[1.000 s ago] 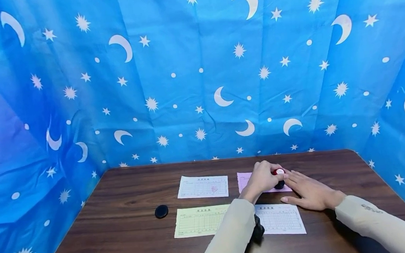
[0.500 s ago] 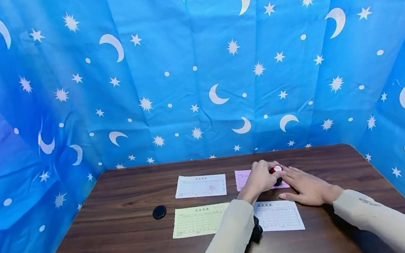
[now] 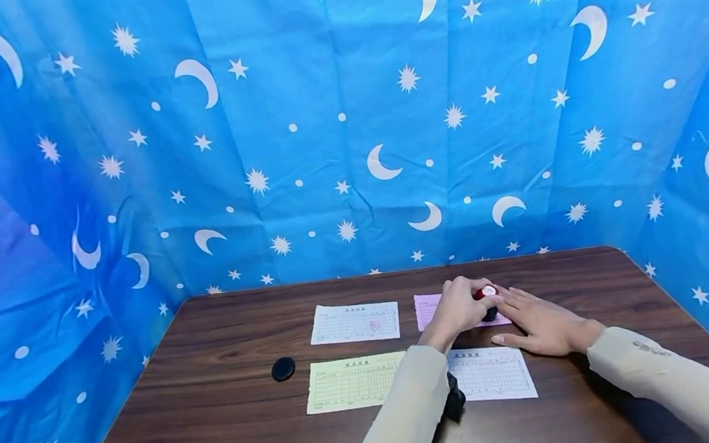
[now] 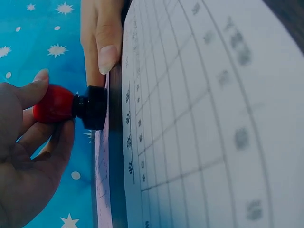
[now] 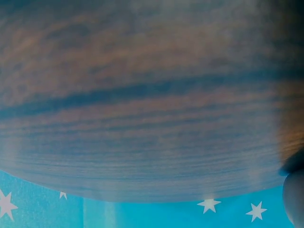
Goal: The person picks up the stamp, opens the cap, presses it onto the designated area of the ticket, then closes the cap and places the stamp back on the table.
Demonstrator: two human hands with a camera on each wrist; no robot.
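Note:
A stamp (image 4: 54, 104) with a rounded red handle and a black base stands over the pink slip (image 3: 427, 306). My left hand (image 3: 460, 308) grips its red handle between thumb and fingers. In the left wrist view the black base is down at the pink paper; its stamping face is hidden. My right hand (image 3: 543, 321) lies flat with straight fingers, its fingertips beside the stamp and over the pink slip's right end. The right wrist view shows mostly blurred tabletop, with a bit of the hand at its right edge.
Left of the pink slip lies a white slip (image 3: 353, 322) with a red stamp mark. Nearer are a yellow-green slip (image 3: 352, 383) and another white slip (image 3: 494, 374), both partly under the left sleeve. A round black cap (image 3: 283, 368) sits at left on the wooden table (image 3: 221, 430).
The head view has shifted slightly. Both hands keep their places, the left holding the stamp at the pink slip and the right lying flat beside it.

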